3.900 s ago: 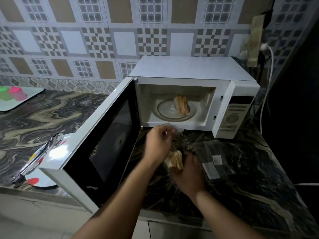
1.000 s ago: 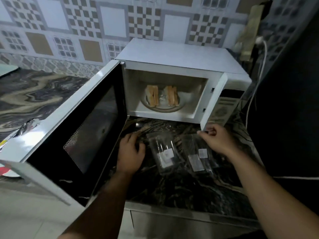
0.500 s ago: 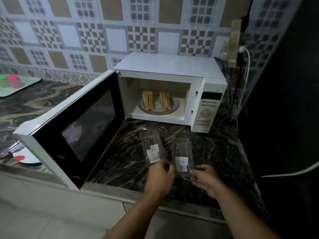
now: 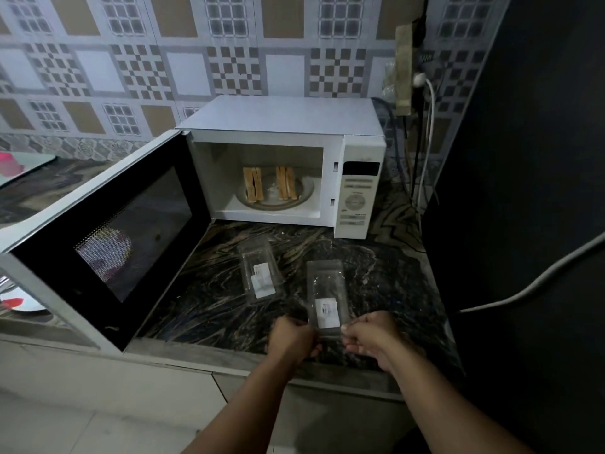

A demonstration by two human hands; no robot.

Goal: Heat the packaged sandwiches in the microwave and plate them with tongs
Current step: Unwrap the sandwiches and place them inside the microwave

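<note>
The white microwave (image 4: 281,116) stands at the back of the counter with its door (image 4: 108,231) swung wide open to the left. Two sandwiches, the left sandwich (image 4: 252,188) and the right sandwich (image 4: 286,187), stand on edge on the glass turntable (image 4: 306,191) inside. Two empty clear wrappers lie on the dark marble counter: the left wrapper (image 4: 260,275) and the right wrapper (image 4: 326,298). My left hand (image 4: 292,339) and my right hand (image 4: 373,337) pinch the near end of the right wrapper from either side.
A white plate (image 4: 19,301) with a red spot and metal tongs on it shows at the far left, partly behind the door. A pink cup (image 4: 9,163) sits on a tray at the back left. Cables (image 4: 425,126) hang from a wall socket on the right.
The second sandwich went onto the turntable beside the first. Both hands drew back from the microwave to the counter's front and took hold of the right wrapper's near end.
</note>
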